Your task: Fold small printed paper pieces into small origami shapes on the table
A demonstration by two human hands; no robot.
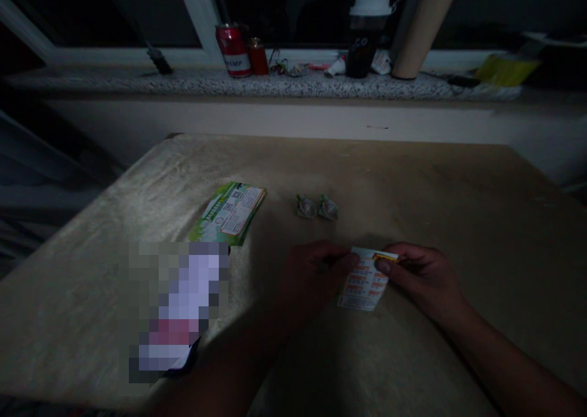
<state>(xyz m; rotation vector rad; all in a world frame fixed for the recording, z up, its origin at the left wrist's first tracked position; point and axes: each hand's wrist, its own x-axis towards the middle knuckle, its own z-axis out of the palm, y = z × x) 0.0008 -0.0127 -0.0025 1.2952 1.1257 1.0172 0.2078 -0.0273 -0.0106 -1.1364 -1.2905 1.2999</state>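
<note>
Nearest of all, the left forearm (233, 356) and right forearm (513, 356) reached in over a pale brown table (413, 178). The left hand (316, 273) had its thumb pressed on the upper left corner of a paper slip (363, 287), and the right hand (424, 276) pinched the upper right corner between thumb and fingers, so the slip hung between them, just above or against the tabletop; I could not tell which. It was small and white, slightly curved, with rows of orange print over finer grey lines and a yellow strip with dark marks under the right thumb. None of its words could be read.

Beyond the hands lay two small clear-and-green packets, the left packet (306, 206) just beside the right packet (328, 208). Farther left was a green card (229, 215) with square codes, white text panels and a yellow heading too blurred to read; near it lay an oblong object (188, 301) masked by coarse squares. On the speckled sill (192, 84), a red can (233, 50) showed lettering ending in "cier", and a dark lidded cup (362, 47) read "CO".
</note>
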